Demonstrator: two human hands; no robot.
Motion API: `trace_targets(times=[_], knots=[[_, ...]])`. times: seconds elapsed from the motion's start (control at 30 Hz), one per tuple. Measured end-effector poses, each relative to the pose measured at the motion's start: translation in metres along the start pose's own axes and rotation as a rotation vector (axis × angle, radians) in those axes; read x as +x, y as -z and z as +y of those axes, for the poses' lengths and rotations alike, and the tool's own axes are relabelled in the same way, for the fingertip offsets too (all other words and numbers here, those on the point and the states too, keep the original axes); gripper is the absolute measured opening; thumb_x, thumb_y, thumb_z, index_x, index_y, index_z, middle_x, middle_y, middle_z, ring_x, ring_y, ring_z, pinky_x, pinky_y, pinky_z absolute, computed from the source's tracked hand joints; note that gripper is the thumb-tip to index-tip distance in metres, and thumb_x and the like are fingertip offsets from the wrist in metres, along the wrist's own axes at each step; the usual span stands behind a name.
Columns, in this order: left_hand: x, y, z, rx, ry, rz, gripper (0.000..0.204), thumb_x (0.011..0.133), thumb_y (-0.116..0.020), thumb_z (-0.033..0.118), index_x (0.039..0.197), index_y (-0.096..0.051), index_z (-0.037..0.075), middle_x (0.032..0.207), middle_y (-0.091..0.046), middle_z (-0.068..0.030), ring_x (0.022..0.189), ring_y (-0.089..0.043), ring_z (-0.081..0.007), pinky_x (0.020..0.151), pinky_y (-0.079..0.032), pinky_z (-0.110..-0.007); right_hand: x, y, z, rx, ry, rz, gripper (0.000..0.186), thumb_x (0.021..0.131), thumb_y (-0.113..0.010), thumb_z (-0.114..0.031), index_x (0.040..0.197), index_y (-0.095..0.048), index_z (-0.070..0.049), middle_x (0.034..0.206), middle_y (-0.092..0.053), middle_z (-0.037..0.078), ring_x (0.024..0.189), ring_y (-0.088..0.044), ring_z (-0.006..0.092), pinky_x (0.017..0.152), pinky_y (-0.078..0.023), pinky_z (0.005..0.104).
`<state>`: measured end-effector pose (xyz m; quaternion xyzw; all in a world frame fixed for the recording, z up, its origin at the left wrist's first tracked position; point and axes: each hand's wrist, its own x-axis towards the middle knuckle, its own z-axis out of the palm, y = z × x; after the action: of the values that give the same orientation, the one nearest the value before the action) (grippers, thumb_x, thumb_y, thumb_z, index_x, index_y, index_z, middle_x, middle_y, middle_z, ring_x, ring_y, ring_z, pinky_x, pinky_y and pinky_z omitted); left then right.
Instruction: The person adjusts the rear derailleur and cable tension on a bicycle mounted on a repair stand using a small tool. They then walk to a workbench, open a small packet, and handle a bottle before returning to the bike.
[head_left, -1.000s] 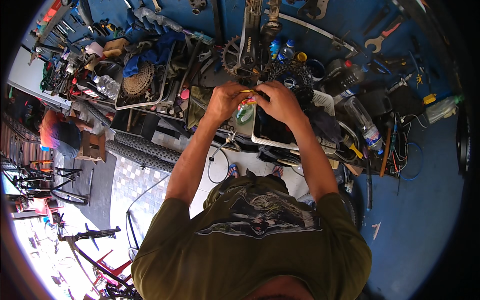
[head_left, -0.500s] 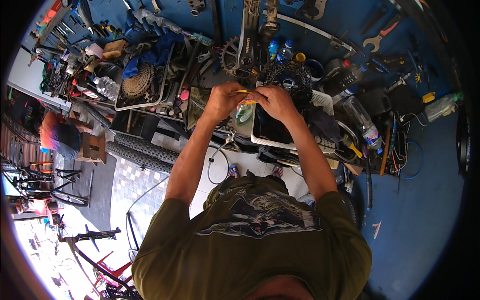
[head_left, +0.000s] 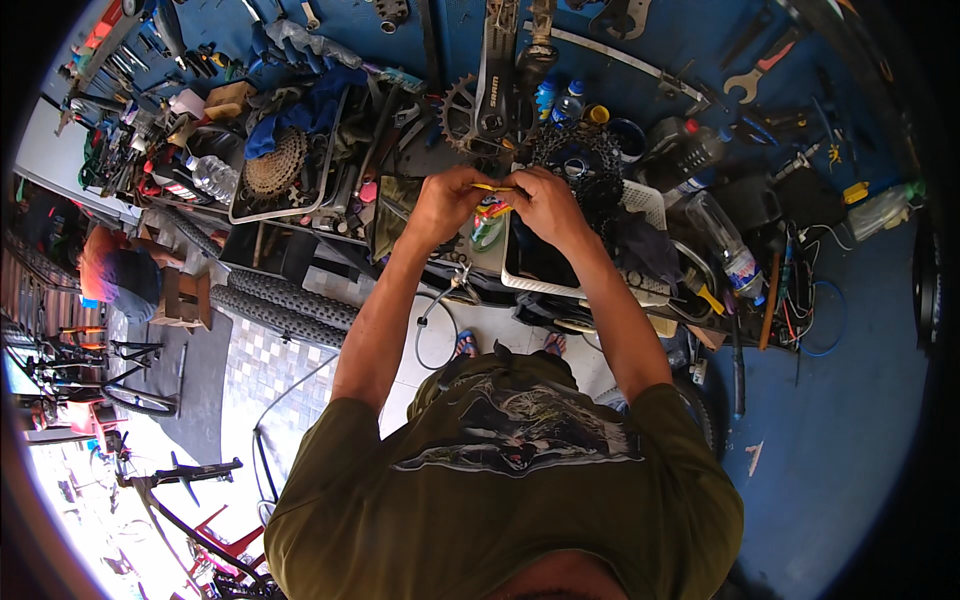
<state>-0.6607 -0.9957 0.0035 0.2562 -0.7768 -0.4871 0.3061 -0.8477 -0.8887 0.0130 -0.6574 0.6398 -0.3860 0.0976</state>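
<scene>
The left hand (head_left: 441, 207) and the right hand (head_left: 551, 208) nearly meet, both gripping a thin yellow strip (head_left: 487, 186) between their fingertips (what it is exactly, I cannot tell). The strip is held over the front of the tabletop (head_left: 428, 157), below a black bicycle crank (head_left: 494, 95). To the right of the strip sits a white basket (head_left: 545, 286); farther left, a toothed gear (head_left: 274, 172) lies in a tray (head_left: 272, 213) beside a blue cloth (head_left: 292, 118).

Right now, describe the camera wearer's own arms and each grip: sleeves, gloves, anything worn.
The short, loose sleeves are olive green, leaving both forearms bare. The left grip and right grip are bare hands without gloves; no watch or bracelet shows.
</scene>
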Motion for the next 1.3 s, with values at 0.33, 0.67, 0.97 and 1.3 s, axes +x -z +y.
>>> trace_targets(times=[0.33,0.67,0.97,1.3], knots=[[0.000,0.003,-0.008,-0.002,-0.126,-0.004,0.030,0.086,-0.068,-0.009,0.110,-0.081,0.004,0.099,-0.078,-0.0132,0.091,-0.077,-0.0231,0.082,-0.059,-0.033,0.003,-0.006,0.006,-0.042,-0.075,-0.178,0.025,0.092,-0.077,-0.027,0.102,-0.077,-0.004,0.084,-0.073,0.021,0.079,-0.071,0.0409,0.069,-0.054,0.0488],[-0.007,0.010,0.015,0.087,-0.051,0.029,0.017,0.095,-0.075,0.007,0.111,-0.080,0.002,0.095,-0.079,-0.0143,0.078,-0.075,-0.0231,0.074,-0.058,-0.034,0.002,-0.012,0.008,0.009,-0.070,-0.135,0.024,0.095,-0.077,-0.022,0.110,-0.079,-0.003,0.086,-0.073,0.023,0.074,-0.072,0.0390,0.065,-0.053,0.0435],[-0.014,0.027,-0.001,0.266,-0.079,0.028,0.023,0.099,-0.076,0.020,0.104,-0.077,-0.002,0.076,-0.071,-0.0124,0.067,-0.062,-0.0136,0.063,-0.050,-0.034,0.000,-0.013,0.002,0.042,-0.107,-0.114,0.026,0.096,-0.076,-0.021,0.112,-0.079,-0.002,0.090,-0.075,0.023,0.077,-0.074,0.0376,0.067,-0.055,0.0419],[-0.011,0.018,-0.001,0.249,0.000,0.030,0.022,0.093,-0.082,0.018,0.101,-0.076,-0.002,0.074,-0.069,-0.0098,0.065,-0.058,-0.0090,0.060,-0.050,-0.031,-0.003,-0.018,0.010,0.047,-0.063,-0.063,0.026,0.096,-0.076,-0.026,0.108,-0.079,-0.004,0.081,-0.071,0.023,0.074,-0.071,0.0407,0.066,-0.053,0.0480]])
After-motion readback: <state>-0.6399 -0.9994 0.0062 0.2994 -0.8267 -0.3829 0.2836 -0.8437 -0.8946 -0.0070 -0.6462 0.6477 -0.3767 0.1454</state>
